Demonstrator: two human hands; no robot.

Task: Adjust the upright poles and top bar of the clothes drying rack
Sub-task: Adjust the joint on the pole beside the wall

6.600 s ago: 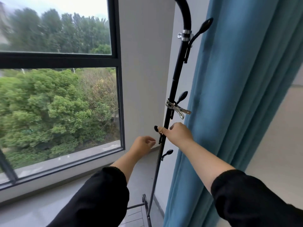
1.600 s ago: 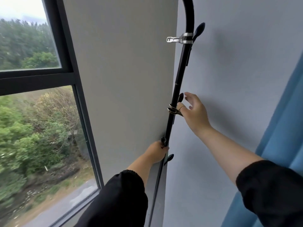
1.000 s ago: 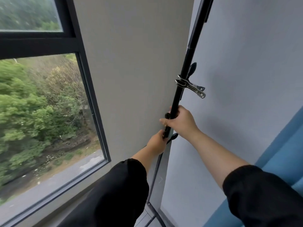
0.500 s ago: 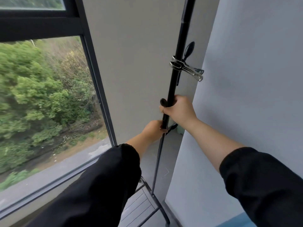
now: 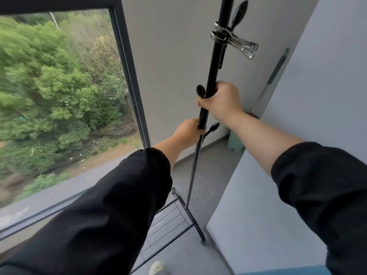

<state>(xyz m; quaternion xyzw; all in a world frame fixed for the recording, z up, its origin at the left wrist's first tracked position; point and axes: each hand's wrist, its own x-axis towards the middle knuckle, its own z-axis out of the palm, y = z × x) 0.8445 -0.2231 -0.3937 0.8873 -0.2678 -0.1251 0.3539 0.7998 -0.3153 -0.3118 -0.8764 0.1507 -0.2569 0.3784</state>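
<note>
Nearest to us, both black sleeves are pushed back from the wrists, forearms reaching forward. Our left hand is closed around the upright pole of the drying rack, low on the black section, just above where the thinner grey lower tube emerges. Our right hand is wrapped around the same pole directly above the left, fingers curled fully round it; the two hands are close but not touching.

A black hook knob sticks out just left of the right hand; a second hook juts out just right of the left hand. Well above the right hand, a metal clip is clamped to the pole, its handles pointing right, with another black hook right above it.

Below the hands the pole runs down to the rack's base shelf on the floor. The top bar is out of view.

Left of the hands is the window with blurred trees beyond. Right of the hands is a wall; beyond it, in the far corner, a mop handle leans, with a pale green stool on the floor beside it.
</note>
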